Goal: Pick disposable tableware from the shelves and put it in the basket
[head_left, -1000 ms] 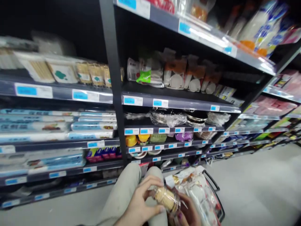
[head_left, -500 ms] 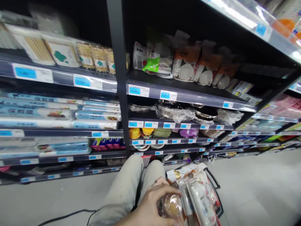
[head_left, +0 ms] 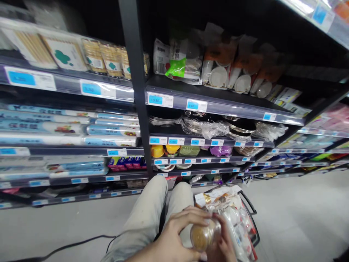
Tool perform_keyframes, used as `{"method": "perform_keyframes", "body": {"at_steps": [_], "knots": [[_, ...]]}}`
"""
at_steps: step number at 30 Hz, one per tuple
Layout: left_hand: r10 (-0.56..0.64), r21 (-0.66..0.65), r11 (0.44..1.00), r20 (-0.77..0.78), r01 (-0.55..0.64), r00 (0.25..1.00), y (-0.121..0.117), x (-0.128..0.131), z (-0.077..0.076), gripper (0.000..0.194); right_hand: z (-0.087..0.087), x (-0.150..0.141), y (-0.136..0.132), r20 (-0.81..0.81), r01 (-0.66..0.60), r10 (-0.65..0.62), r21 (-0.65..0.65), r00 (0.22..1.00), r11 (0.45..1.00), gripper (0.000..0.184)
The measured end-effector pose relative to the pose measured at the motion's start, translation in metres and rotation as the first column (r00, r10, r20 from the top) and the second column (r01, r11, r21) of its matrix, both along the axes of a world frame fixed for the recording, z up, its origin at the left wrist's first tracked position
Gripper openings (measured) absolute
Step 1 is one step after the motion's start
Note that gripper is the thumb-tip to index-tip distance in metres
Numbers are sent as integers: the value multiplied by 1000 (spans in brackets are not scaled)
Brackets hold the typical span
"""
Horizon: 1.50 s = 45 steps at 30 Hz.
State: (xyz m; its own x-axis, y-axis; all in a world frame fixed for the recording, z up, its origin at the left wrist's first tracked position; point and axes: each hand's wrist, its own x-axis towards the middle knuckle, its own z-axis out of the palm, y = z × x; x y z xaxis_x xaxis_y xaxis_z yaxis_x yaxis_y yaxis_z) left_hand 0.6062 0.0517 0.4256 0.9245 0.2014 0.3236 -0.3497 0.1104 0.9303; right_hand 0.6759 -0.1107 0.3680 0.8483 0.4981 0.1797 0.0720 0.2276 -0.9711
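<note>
Low in the head view, my left hand (head_left: 173, 233) is closed round a small clear jar (head_left: 200, 237). Tan contents show through its round end; it resembles the toothpick jars (head_left: 113, 63) on the upper left shelf. My right hand (head_left: 227, 240) grips the jar's other side, with its fingers partly hidden behind it. The jar is tilted, one end facing the camera. Just beyond my hands stands a cart or basket (head_left: 255, 213) with a dark handle, filled with plastic-wrapped packages (head_left: 237, 222).
Shelves rise ahead, split by a dark post (head_left: 133, 65). Boxed rolls of cling film (head_left: 40, 127) lie at left. Bagged cups (head_left: 218, 75), wrapped pans (head_left: 209, 127) and yellow bowls (head_left: 157, 150) sit at right. A black cable (head_left: 71, 245) crosses the floor.
The jar has turned and tipped between my hands, its round end swinging leftward. My right hand has come into clearer sight on the jar's right side. The view has shifted slightly.
</note>
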Motion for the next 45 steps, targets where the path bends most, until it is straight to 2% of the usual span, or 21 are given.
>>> {"method": "perform_keyframes", "body": {"at_steps": [2,4,6,8,10,13,14,16,18,19,21,23,25,27,30,36,42,44,45], "knots": [[33,-81,996,-94,-41,995,-1,1,-5,40,23,13,-10,88,78,-77,-4,993,997,37],[4,-190,981,-230,-49,973,-2,4,-10,38,49,25,-19,294,122,-87,-105,952,987,32],[-57,-278,960,-318,-36,947,-4,9,-15,40,73,34,-21,534,144,29,-278,845,950,35],[-111,-344,939,-345,-16,932,-7,14,-21,44,92,38,-16,687,190,156,-401,710,896,40],[-156,-408,913,-348,0,924,-8,19,-27,46,105,38,-7,760,231,226,-443,609,866,40],[-182,-451,893,-364,-2,913,-7,23,-35,49,113,40,4,782,241,277,-472,558,848,42],[-172,-447,894,-365,-10,915,-6,24,-38,50,112,42,4,762,234,295,-500,577,834,43],[-127,-427,904,-341,-33,932,-3,22,-40,52,102,48,0,677,171,303,-539,671,825,42],[-44,-387,918,-299,-79,953,0,20,-40,51,81,55,-8,521,40,262,-497,812,867,38],[5,-354,929,-283,-109,959,0,18,-39,49,67,57,-11,430,-29,232,-428,872,903,36],[98,-251,954,-259,-165,961,1,14,-34,46,40,57,-14,276,-112,179,-244,944,963,34],[162,-124,974,-208,-190,965,1,10,-26,44,19,52,-12,177,-126,143,-100,974,987,34],[192,-1,981,-119,-194,974,0,7,-15,43,6,43,-7,104,-106,106,-5,989,994,35],[214,99,972,2,-213,977,-1,6,-5,40,4,34,-1,56,-79,75,64,996,995,35],[230,163,953,167,-257,959,-2,5,7,41,8,26,3,39,-58,54,120,998,991,37],[228,202,934,298,-295,927,-3,3,12,49,11,21,1,-70,-58,69,144,995,988,42],[219,239,920,341,-310,914,-4,-2,12,49,8,15,10,2,-104,105,122,995,987,45],[205,252,928,268,-274,942,-1,-1,11,47,4,18,6,39,-117,114,57,993,992,47],[203,276,928,183,-249,962,1,0,9,46,0,22,1,55,-101,101,-3,993,995,47]]}}
